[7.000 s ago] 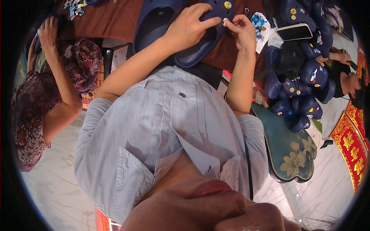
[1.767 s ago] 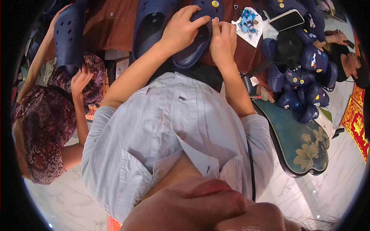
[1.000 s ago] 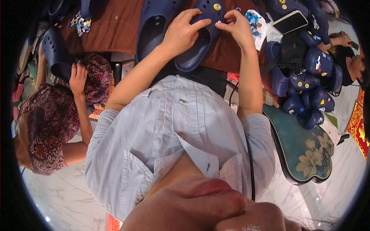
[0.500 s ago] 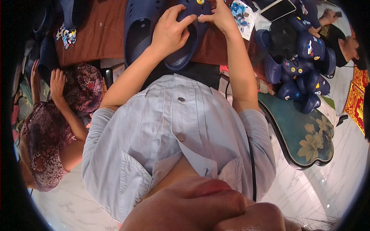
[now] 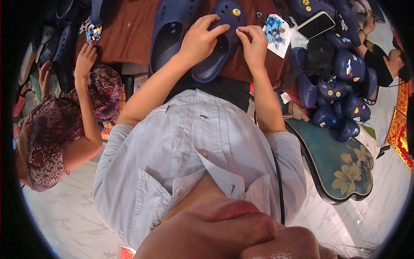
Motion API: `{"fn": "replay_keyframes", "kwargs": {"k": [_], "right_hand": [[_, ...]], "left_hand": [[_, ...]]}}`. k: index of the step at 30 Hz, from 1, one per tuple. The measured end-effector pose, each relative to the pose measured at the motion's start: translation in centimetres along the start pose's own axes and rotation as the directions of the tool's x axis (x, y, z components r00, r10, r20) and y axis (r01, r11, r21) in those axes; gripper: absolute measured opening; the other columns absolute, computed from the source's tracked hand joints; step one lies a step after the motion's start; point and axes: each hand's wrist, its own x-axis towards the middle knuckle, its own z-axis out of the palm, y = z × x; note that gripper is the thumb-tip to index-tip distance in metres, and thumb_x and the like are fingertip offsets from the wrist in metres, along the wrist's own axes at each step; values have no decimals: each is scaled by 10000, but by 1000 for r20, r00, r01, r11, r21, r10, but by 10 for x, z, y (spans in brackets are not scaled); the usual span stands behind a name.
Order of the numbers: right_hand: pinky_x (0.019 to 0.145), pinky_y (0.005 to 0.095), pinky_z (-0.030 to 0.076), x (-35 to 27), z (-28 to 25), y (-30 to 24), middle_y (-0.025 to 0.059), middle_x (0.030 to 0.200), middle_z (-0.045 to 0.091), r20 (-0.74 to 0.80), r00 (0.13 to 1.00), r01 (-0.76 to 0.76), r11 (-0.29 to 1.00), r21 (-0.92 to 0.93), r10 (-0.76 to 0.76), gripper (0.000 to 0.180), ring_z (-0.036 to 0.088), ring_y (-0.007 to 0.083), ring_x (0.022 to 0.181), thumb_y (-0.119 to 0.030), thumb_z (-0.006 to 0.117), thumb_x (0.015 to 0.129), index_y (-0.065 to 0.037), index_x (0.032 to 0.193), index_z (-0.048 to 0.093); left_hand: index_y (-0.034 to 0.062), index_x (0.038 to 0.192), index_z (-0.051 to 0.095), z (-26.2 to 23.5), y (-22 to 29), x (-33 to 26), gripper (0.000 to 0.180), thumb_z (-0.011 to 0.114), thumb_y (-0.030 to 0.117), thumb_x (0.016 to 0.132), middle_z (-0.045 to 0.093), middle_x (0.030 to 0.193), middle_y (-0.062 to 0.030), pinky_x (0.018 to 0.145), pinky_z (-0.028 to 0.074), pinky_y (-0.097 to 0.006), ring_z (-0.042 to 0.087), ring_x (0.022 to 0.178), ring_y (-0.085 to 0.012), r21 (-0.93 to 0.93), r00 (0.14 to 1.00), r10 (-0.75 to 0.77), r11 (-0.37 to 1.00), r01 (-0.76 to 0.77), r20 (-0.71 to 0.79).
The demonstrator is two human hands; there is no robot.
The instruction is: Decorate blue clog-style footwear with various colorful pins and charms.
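Two navy clogs with holes lie side by side on the brown cloth, toes pointing away from me. My left hand (image 5: 199,39) grips the right-hand clog (image 5: 206,72) at its inner edge, with a finger and thumb lying over its upper. A round yellow, white and blue charm (image 5: 236,12) sits on that clog's toe. Just right of the clog, my right hand (image 5: 255,46) pinches a small whitish piece (image 5: 237,31) between thumb and forefinger; its exact kind is too small to tell. The left-hand clog (image 5: 166,43) bears no charm that I can see.
A white sheet with blue charms (image 5: 274,32), a loose charm (image 5: 258,14) and a phone (image 5: 316,25) lie to the right. Beyond are heaped decorated clogs (image 5: 349,64) and a flowered stool (image 5: 340,159). Co-workers sit left and far right; another charm pile (image 5: 92,30) lies left.
My right hand has drawn back from the clog's upper to beside it, still pinching the whitish piece. The left co-worker's hand has moved toward the charm pile. The whole view has shifted slightly.
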Motion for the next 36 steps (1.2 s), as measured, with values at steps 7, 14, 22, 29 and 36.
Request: {"fn": "replay_keyframes", "kwargs": {"k": [7,14,22,29,36], "right_hand": [[726,302,510,0,-1,3,83,913,660,41,990,-137,974,179,132,124,651,186,812,-95,775,830,-18,918,737],[708,271,494,15,-4,20,44,879,626,185,922,-372,910,186,339,368,581,118,740,-160,859,737,-36,1042,696],[692,273,494,26,-1,26,37,807,622,249,917,-346,931,115,311,325,578,125,717,-148,872,707,-23,915,657],[704,324,501,0,-1,-9,86,829,663,77,971,-230,970,72,225,155,626,195,752,-90,771,817,-10,922,690],[732,408,475,-5,2,-10,115,849,639,34,972,231,922,-312,-232,143,601,297,815,-70,725,829,-20,962,707]], "left_hand": [[177,1189,685,-4,1,0,569,650,-92,689,602,1250,-134,954,517,-423,601,1153,-335,2,1000,-10,1000,10,3],[184,1184,690,-5,1,0,574,655,-91,681,601,1248,-136,953,518,-421,600,1152,-338,-8,1000,-16,1000,16,7],[162,1166,698,-5,4,2,553,655,-85,674,600,1244,-148,949,515,-421,603,1143,-339,-10,1000,-9,1000,9,-14],[167,1188,685,-4,1,-1,581,675,-85,664,600,1251,-142,958,514,-421,600,1150,-339,-3,1000,-11,1000,11,-2],[166,1187,680,-3,1,-2,590,667,-94,657,599,1248,-145,956,516,-420,597,1152,-342,-15,1000,-11,1000,11,-2]]}}
